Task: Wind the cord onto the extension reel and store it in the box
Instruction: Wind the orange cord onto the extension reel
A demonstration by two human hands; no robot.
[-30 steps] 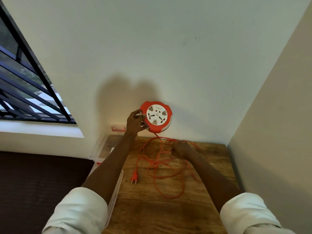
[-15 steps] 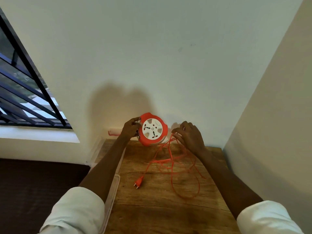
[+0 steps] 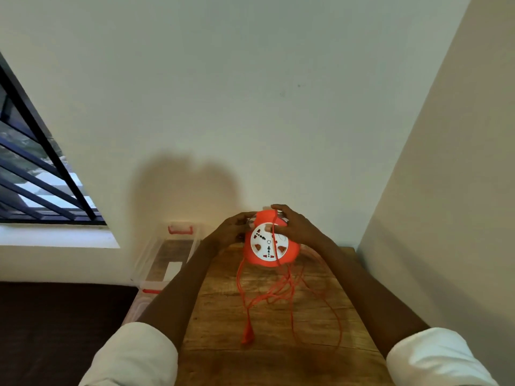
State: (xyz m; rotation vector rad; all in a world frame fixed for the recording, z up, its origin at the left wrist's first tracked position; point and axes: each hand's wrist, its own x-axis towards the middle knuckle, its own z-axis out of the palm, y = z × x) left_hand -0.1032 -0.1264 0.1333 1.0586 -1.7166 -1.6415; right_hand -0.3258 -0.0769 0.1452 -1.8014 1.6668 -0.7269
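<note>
1. Clear plastic box (image 3: 167, 254) sits empty, left of the left hand (image 3: 231, 232).
2. Both hands grip the reel (image 3: 269, 243) between them; right hand (image 3: 296, 228) lays cord (image 3: 289, 291) over it.
3. Most cord lies loose on the bench (image 3: 278, 358) below; winding barely begun.

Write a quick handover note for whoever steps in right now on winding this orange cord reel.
Left hand: grips the reel's left edge, holding it up above the table.
Right hand: on the reel's upper right, fingers curled at its top where a strand of cord crosses the face.
Reel: orange, white socket face toward the camera.
Cord: mostly loose, hanging from the reel and tangled on the wooden table; plug at the near end.
Box: clear, lid off, at the table's left edge.
Done: winding barely begun. Left: wind the cord, put the reel in the box.
</note>
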